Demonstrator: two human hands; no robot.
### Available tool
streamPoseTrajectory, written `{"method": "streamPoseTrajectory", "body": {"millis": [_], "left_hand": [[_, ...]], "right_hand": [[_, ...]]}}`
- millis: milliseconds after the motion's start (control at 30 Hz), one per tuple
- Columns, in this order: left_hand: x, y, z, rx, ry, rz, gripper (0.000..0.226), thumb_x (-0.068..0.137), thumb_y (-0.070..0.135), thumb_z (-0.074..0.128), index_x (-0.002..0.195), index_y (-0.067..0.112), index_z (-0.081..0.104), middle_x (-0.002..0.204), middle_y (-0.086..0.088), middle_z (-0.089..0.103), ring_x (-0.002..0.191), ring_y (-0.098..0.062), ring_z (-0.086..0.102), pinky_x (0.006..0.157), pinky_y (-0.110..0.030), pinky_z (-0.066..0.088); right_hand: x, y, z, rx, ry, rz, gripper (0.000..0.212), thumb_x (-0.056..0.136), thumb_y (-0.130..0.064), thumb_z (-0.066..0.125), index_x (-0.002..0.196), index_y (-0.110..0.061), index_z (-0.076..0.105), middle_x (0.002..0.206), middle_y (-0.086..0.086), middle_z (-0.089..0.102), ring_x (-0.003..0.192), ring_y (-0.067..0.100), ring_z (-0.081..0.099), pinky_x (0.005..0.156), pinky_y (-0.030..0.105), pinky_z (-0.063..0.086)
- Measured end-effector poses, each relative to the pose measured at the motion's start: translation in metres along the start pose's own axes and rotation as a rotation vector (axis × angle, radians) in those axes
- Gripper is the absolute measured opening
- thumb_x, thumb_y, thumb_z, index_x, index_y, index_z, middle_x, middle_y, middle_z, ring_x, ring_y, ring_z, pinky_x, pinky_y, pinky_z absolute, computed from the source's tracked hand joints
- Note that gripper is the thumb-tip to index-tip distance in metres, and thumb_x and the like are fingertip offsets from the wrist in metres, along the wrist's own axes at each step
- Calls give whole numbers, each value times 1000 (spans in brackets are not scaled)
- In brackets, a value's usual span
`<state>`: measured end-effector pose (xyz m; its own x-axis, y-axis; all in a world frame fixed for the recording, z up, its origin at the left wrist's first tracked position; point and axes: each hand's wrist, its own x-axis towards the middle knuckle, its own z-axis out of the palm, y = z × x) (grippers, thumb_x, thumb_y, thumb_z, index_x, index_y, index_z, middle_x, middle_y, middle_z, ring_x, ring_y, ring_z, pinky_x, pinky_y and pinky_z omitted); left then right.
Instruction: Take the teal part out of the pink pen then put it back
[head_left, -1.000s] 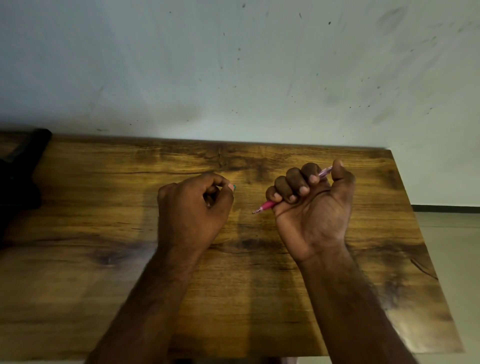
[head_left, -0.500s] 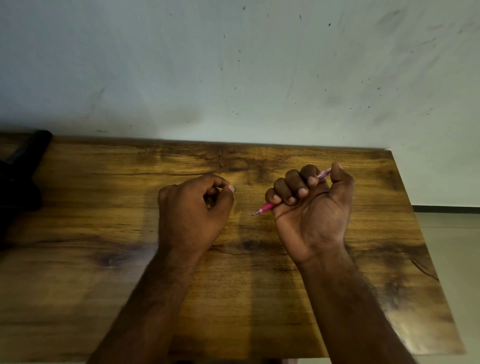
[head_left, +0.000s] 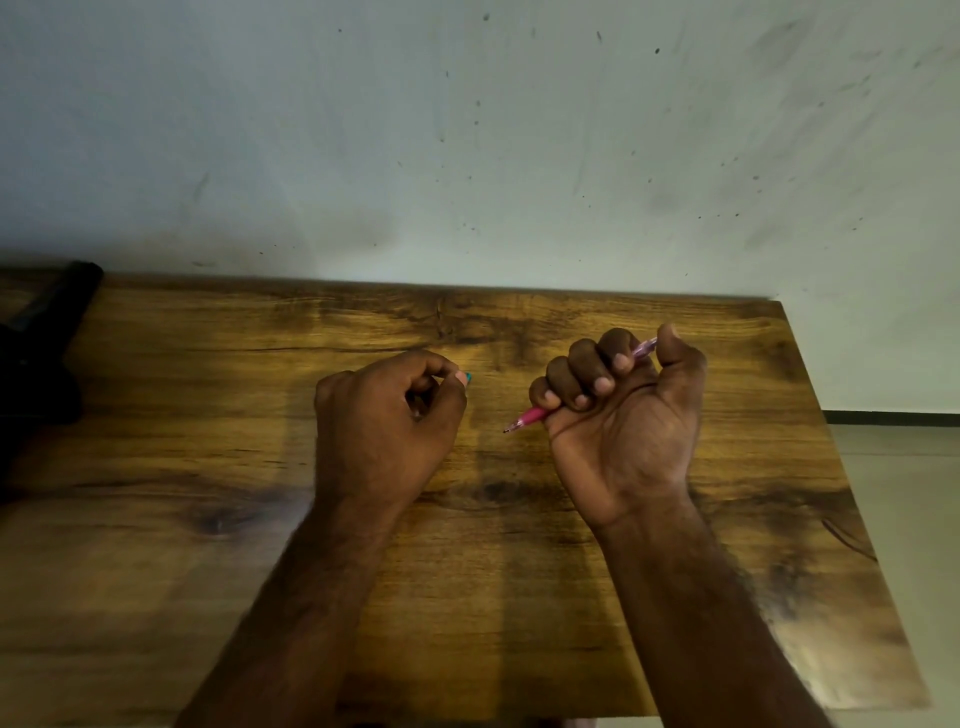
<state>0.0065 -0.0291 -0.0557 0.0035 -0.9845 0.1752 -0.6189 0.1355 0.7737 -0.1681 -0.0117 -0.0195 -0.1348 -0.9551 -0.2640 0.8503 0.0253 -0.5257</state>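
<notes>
Above the wooden table (head_left: 208, 597), two bare hands are held apart, both curled.

Right hand (head_left: 623, 431): palm turned toward the camera, all four fingers (head_left: 584, 364) folded tight into a fist around the pink pen (head_left: 532, 415), thumb upright against the upper end. The pen's long axis runs diagonally through the fist. Its pink lower section and pointed tip project from the little-finger side, aimed down and to the left toward the other hand; a paler, translucent length shows between index finger and thumb, pointing up and to the right. The tip is clear of the table surface as far as can be judged.

Left hand (head_left: 384, 421): back toward the camera, fingers curled inward, thumb and index finger pinched together on the teal part (head_left: 468, 378). Only a small teal end shows beyond the fingertips, facing right toward the pen; its full length and axis cannot be determined. The teal part and the pen tip are apart, not touching.

A dark object (head_left: 41, 364) lies at the table's left edge.
</notes>
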Motion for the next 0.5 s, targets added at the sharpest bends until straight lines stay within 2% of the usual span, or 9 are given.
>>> {"method": "streamPoseTrajectory", "body": {"millis": [200,333,500], "left_hand": [[0,0,-1,-4,-1,7,34,88,58,59,118,44,61,72,34,62,75,4,70,81,-51,63],[0,2,-1,-2,2,-3,34,87,58,59,117,43,62,71,31,63,73,4,69,84,-54,62],[0,4,-2,4,-10,-16,34,86,60,57,116,44,62,71,32,62,74,5,68,86,-55,61]], "right_hand": [[0,-2,0,3,5,7,51,100,-55,35,66,-20,45,58,-3,35,57,14,27,60,33,31],[0,-1,0,10,3,4,48,100,-51,35,66,-20,44,57,-4,34,56,14,27,59,33,31],[0,-1,0,3,2,7,51,101,-56,36,66,-20,46,57,-4,35,56,14,27,60,33,31]]}}
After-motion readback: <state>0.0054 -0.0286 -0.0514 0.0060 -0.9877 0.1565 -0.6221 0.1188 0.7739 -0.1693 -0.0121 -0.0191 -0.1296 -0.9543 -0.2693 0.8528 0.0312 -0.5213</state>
